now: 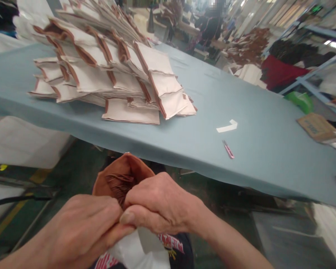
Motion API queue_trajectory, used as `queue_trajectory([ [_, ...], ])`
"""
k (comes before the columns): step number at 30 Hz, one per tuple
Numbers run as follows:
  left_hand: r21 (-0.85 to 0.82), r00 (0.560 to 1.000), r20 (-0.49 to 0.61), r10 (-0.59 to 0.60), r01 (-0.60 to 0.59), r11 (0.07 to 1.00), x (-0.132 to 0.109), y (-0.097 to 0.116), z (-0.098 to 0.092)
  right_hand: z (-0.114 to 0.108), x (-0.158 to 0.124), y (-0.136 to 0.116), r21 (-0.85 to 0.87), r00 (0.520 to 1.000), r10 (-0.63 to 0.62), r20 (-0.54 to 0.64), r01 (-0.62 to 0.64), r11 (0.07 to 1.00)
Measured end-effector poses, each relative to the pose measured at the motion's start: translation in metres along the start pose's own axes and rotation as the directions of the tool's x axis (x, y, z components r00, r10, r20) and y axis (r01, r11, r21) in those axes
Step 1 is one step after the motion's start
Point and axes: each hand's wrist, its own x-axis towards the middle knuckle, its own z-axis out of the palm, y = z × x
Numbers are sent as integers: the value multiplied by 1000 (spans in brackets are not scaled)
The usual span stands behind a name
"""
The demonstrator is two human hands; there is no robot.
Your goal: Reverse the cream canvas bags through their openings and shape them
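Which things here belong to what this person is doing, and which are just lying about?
Seemingly part of the job:
brown piece, gripped by the left hand and right hand
probably the piled white pieces with brown edges

Apparently just lying about:
small pink tool on the blue table
white strip near it
green item

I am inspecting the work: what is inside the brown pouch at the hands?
The brown pouch shows dark, wrinkled material inside. The left hand and right hand cover its near side; its bottom is hidden.
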Motion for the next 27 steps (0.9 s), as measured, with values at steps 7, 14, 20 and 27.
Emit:
queue_trajectory([
  [7,-130,998,36,46,-41,991,9,-9,-3,13,0,-2,305,1000,23,-13,-18,952],
  [14,-601,925,193,-328,375,706,27,7,8,54,-9,-4,127,895,-47,-443,115,985],
  [20,-750,852,267,-450,477,458,2,7,45,70,-26,8,-303,864,-235,-445,101,947],
  [27,-655,913,320,-253,406,638,7,19,26,65,-40,-1,80,887,-133,-443,186,979],
])
